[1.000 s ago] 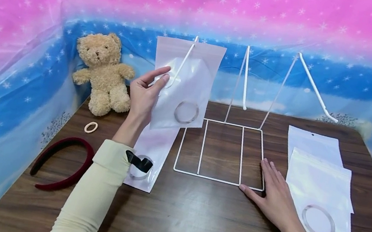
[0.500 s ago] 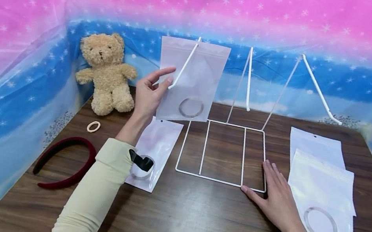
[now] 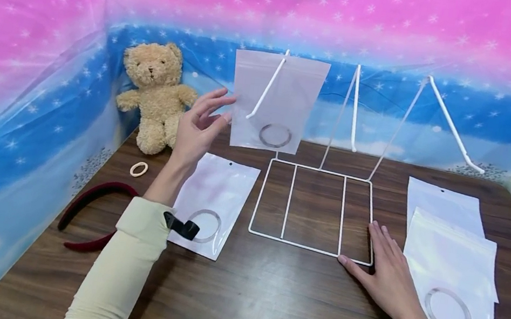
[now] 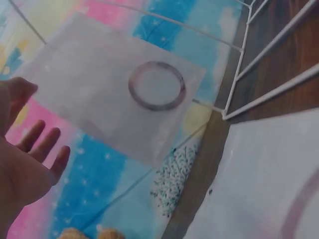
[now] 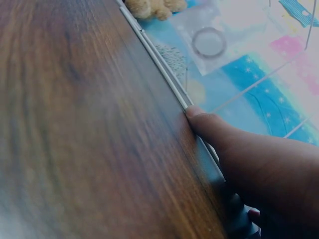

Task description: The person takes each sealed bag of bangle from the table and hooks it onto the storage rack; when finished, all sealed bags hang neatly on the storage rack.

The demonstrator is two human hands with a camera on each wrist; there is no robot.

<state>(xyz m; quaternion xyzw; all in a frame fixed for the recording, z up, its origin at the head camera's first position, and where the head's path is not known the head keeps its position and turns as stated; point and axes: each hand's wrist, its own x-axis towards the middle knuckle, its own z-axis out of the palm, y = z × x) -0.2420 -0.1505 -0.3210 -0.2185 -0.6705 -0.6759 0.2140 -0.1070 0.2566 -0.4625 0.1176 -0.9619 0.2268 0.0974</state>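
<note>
While the left grip (image 3: 197, 132) sits just beside the hanging bag (image 3: 303, 98) with its fingers loose and spread, I can't see it pinching anything; whether a fingertip brushes the film, I can't tell from way over here. That bag is on the left hook (image 3: 268, 87) of the white wire rack (image 3: 288, 202), up near the bend, with the rod sloping down in front of it; the right grip (image 3: 386, 278) just rests on the near right corner of the base, thumb on the front bar.

Handling-wise, my guess is the bag weighs next to nothing; it looks thin, floppy and slick, so it'd slide and crease easily; I'd take it by a top corner near the seal strip; the rack looks stiff but light enough to scoot, so steadying it makes sense imo.

Further out, a second bag (image 3: 236, 195) lies flat on the bench (image 3: 260, 302) left of the base; two overlapping bags (image 3: 454, 264) lie off to the right; a teddy bear (image 3: 152, 93), pale ring (image 3: 132, 170) and dark red headband (image 3: 96, 189) fill the left side.
</note>
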